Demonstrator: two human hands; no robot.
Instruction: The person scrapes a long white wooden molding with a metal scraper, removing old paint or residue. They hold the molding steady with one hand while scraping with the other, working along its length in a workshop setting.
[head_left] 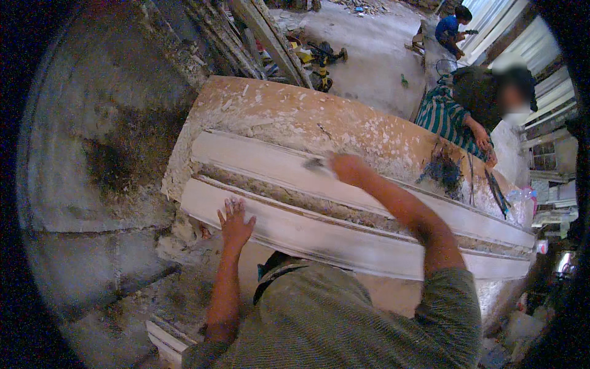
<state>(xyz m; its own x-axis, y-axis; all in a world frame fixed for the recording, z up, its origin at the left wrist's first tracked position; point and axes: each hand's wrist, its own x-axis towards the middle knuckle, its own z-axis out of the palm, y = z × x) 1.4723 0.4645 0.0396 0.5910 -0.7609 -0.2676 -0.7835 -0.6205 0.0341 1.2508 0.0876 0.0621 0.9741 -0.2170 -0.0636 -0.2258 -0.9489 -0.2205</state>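
Two long, pale moulded strips lie side by side across the dusty board, a far strip (pixel 258 152) and a near strip (pixel 344 243). White crumbs fill the gap between them. My left hand (pixel 236 226) rests flat on the near strip toward its left end, fingers spread. Over the far strip, my right hand (pixel 349 168) is closed around a small tool with a greyish blade (pixel 316 164), held low at the strip's surface. Motion blurs both hand and tool, so the tool's exact kind is unclear.
The brown board (pixel 289 101) is spattered white. A dark tangled clump (pixel 444 172) and thin sticks (pixel 495 189) lie at its right. One person (pixel 470 117) sits beyond; another person in blue (pixel 448 29) is farther off. Timbers (pixel 270 40) and a yellow-black power tool (pixel 322 77) stand behind.
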